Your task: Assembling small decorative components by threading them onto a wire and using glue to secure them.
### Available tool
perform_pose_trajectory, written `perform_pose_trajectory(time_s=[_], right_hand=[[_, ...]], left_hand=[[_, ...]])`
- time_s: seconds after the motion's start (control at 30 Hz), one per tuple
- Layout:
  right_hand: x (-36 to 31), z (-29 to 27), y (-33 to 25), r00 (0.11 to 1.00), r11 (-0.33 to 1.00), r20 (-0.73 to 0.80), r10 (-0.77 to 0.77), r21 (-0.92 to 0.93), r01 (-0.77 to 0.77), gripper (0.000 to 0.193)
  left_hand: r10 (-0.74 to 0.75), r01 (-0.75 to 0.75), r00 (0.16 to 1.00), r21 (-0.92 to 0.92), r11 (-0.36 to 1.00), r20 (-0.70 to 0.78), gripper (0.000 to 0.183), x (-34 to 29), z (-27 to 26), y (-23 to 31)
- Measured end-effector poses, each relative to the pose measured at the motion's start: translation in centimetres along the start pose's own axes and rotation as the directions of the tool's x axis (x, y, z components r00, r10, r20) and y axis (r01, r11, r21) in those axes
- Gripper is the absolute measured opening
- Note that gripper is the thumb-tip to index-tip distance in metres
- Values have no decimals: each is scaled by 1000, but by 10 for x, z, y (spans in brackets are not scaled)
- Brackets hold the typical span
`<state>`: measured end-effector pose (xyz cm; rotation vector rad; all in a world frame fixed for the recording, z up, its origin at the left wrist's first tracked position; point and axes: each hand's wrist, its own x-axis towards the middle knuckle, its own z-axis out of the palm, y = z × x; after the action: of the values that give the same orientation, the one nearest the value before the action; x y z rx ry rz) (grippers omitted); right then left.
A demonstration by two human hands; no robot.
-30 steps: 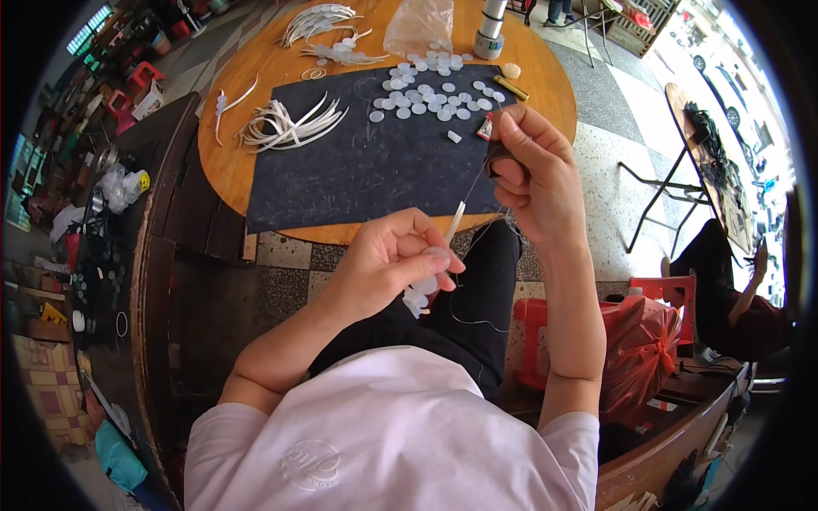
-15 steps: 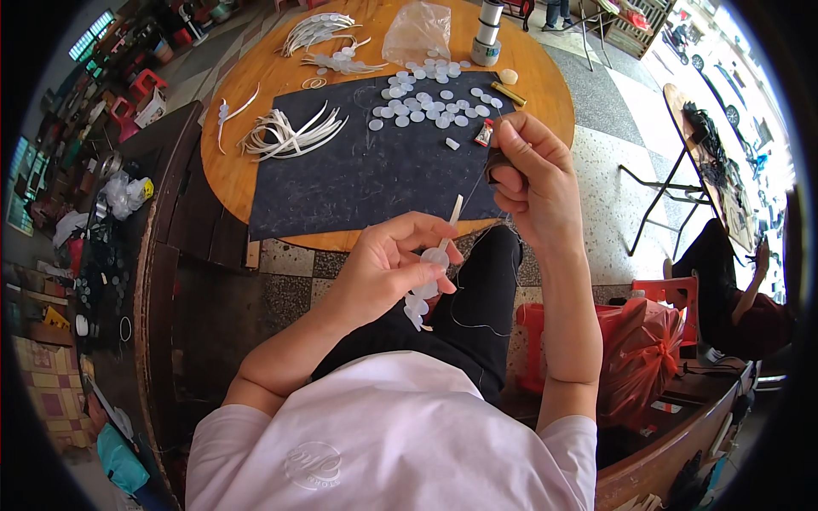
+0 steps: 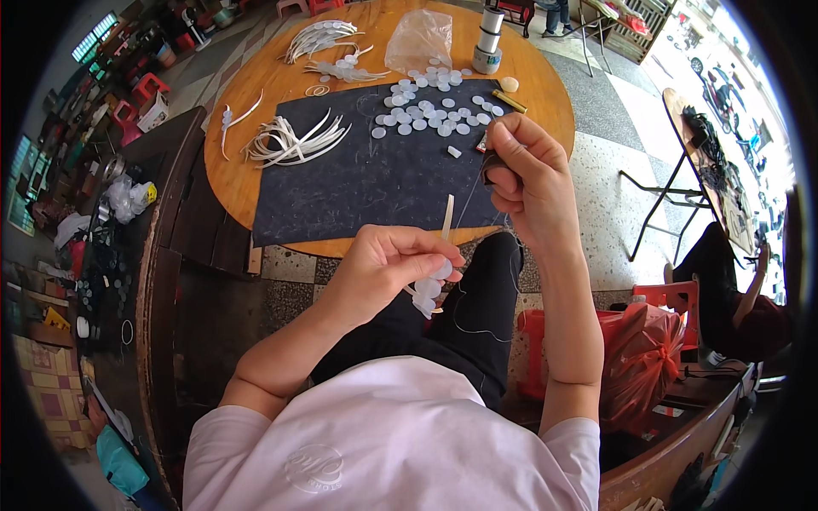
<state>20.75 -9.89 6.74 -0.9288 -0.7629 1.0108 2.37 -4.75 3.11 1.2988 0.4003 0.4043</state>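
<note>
My left hand [image 3: 383,266] is closed on a narrow white strip [image 3: 448,217] that sticks up past the fingertips. Translucent round discs [image 3: 428,294] hang in a row from this strip, below the fingers. Higher and to the right, my right hand [image 3: 535,175] pinches a thin thread [image 3: 473,198], which runs down taut toward the strip. Whether a needle is in the pinch is too small to tell. A dark band [image 3: 489,167] wraps one right finger. Slack thread [image 3: 460,317] loops over my black trousers. Beyond the hands, many loose discs [image 3: 419,124] lie on a dark mat [image 3: 341,200].
On the round wooden table [image 3: 223,166] are a bundle of white strips [image 3: 294,142], finished-looking strips with discs [image 3: 322,38], a clear plastic bag [image 3: 417,41] and stacked thread spools [image 3: 488,38]. A red bag [image 3: 643,362] stands at right, near a seated person [image 3: 724,281].
The left hand has lowered slightly and turned, so the strip stands more upright. My right hand has shifted a little left, still pinching the thread.
</note>
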Motion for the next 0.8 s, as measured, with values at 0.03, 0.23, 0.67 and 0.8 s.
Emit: perform_pose_trajectory(time_s=[0.03, 0.23, 0.67, 0.8], right_hand=[[1, 1, 0, 1000, 1000, 6, 2, -7, -2, 17], [7, 6, 2, 999, 998, 33, 3, -55, -2, 17], [9, 18, 5, 993, 986, -21, -114, -127, 110, 16], [4, 19, 4, 987, 976, -22, -157, -155, 152, 14]], left_hand=[[1, -1, 1000, 0, 1000, -1, 16, 0, 0, 0], [-2, 2, 1000, -10, 1000, -6, 12, 0, 0, 3], [69, -70, 996, -6, 998, -54, 37, -4, 7, -1], [90, -88, 994, 36, 996, -60, 35, -6, 8, 1]])
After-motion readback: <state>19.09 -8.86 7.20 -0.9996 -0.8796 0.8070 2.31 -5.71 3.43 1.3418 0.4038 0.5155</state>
